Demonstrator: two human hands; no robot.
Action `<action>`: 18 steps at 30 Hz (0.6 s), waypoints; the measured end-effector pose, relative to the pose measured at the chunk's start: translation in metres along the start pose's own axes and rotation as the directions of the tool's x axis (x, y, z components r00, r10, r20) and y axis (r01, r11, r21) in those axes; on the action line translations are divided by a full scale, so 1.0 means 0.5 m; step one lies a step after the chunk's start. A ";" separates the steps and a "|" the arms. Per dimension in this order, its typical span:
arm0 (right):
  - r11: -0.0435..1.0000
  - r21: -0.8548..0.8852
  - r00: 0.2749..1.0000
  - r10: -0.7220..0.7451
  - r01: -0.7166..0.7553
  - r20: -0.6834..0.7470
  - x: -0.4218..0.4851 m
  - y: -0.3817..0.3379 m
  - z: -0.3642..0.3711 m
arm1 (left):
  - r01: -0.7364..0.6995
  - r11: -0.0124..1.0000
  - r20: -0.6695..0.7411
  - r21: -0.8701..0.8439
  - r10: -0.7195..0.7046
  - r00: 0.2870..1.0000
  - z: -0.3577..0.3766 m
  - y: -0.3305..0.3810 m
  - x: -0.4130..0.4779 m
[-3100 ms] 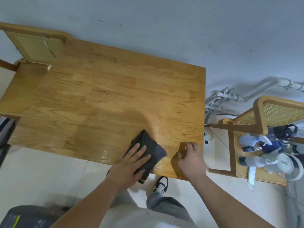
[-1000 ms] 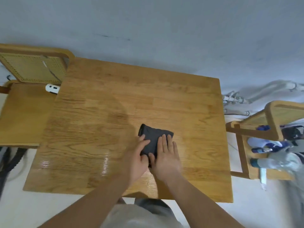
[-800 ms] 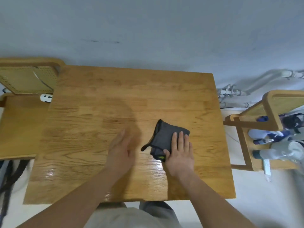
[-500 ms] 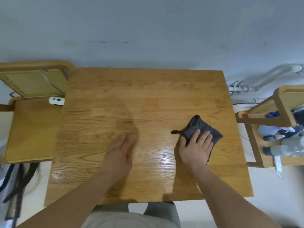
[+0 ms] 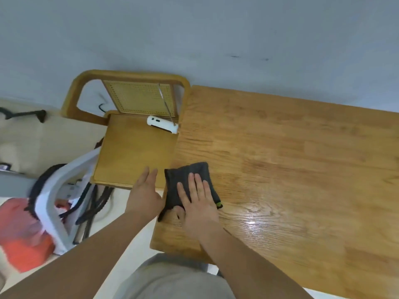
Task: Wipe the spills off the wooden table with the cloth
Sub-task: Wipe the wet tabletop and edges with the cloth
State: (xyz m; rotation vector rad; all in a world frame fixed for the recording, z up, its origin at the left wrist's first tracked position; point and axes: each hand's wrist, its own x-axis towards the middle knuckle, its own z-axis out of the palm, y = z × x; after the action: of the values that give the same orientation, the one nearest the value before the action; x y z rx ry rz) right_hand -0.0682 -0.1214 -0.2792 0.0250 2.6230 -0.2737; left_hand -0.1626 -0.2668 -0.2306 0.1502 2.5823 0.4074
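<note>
Cloth (image 5: 185, 170), dark and folded, lies at the left edge of the wooden table (image 5: 291, 169), pressed flat under the right hand (image 5: 198, 203), fingers straight. The left hand (image 5: 144, 195) hangs just beside it past the edge, fingers straight, holding nothing. A chair (image 5: 133, 152) stands against that edge, a white gadget (image 5: 162, 124) on its seat

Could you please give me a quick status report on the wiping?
Right hand flat, pressing folded dark grey cloth at left edge of light wooden table. Left hand open beside it, holding nothing. Wooden cane-backed chair sits beside that edge.
</note>
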 end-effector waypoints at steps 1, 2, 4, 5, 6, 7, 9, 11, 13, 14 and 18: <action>0.999 -0.048 1.000 -0.024 0.025 0.017 -0.004 0.017 -0.002 | 0.001 1.000 0.013 -0.024 -0.001 1.000 -0.002 -0.008 0.006; 0.997 -0.070 0.999 -0.028 0.030 0.033 -0.008 0.041 -0.006 | 0.000 0.999 0.028 -0.046 0.001 1.000 -0.001 -0.013 0.013; 0.997 -0.057 0.998 0.047 -0.045 0.038 -0.019 0.105 -0.024 | -0.016 0.998 0.054 -0.060 0.019 0.998 0.005 -0.007 0.028; 0.990 -0.051 0.991 0.132 -0.130 0.031 -0.024 0.142 -0.033 | -0.032 0.997 0.071 -0.068 0.037 0.997 0.009 0.002 0.036; 0.971 -0.038 0.971 0.238 -0.237 0.022 -0.028 0.180 -0.043 | -0.051 0.995 0.099 -0.086 0.060 0.993 0.013 0.016 0.042; 0.937 -0.007 0.937 0.348 -0.348 0.018 -0.030 0.216 -0.054 | -0.076 0.991 0.131 -0.107 0.089 0.987 0.016 0.030 0.046; 0.850 0.074 0.853 0.521 -0.521 0.021 -0.008 0.263 -0.076 | -0.107 0.983 0.163 -0.147 0.131 0.978 0.022 0.052 0.053; 0.760 0.160 0.774 0.633 -0.629 0.036 0.028 0.260 -0.091 | -0.115 0.978 0.146 -0.172 0.141 0.979 0.021 0.065 0.053; 0.677 0.248 0.706 0.707 -0.694 0.045 0.079 0.211 -0.105 | -0.078 0.980 0.118 -0.182 0.100 0.988 0.021 0.057 0.054; 0.665 0.274 0.700 0.713 -0.695 0.043 0.105 0.178 -0.109 | -0.059 0.981 0.094 -0.184 0.077 0.993 0.020 0.048 0.056; 0.912 0.174 0.917 0.390 -0.371 -0.089 0.199 0.068 -0.116 | -0.033 0.988 -0.012 -0.153 0.032 0.999 -0.012 0.021 0.080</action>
State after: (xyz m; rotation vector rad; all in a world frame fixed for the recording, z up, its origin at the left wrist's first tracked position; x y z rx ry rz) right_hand -0.1808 -0.0798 -0.2841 0.6195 2.6377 -0.3427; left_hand -0.1996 -0.2511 -0.2414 0.1365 2.5488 0.6178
